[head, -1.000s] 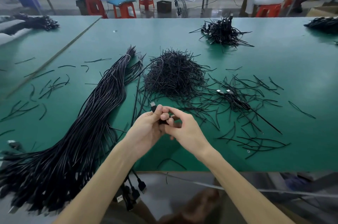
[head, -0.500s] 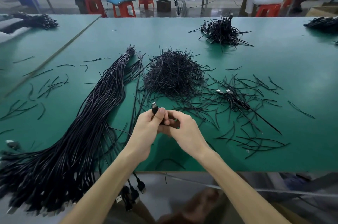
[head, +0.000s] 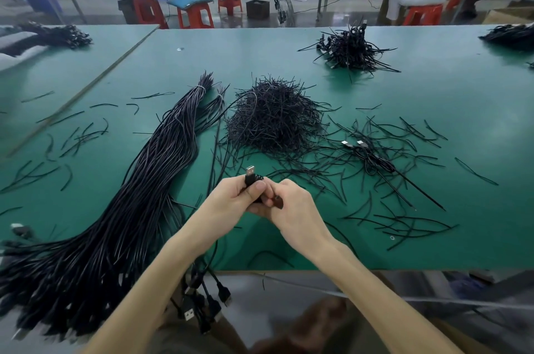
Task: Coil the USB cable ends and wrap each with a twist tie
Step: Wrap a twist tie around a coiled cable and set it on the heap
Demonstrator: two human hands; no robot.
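Left hand [head: 231, 205] grip clamped on cable [head: 252, 182], plug [head: 250, 171] pointing up. Right hand [head: 299, 216] grip pinched on same cable, touching left fingers. Both over counter [head: 433, 111].

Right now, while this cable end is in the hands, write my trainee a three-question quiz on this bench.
1. True or false: the left hand and the right hand both hold one cable end above the green table.
2. The heap of twist ties lies: A) left of the long cable bundle; B) right of it; C) in a box.
3. Fill in: the metal USB plug sticks out above the ____ hand.
Key: 1 true; 2 B; 3 left.
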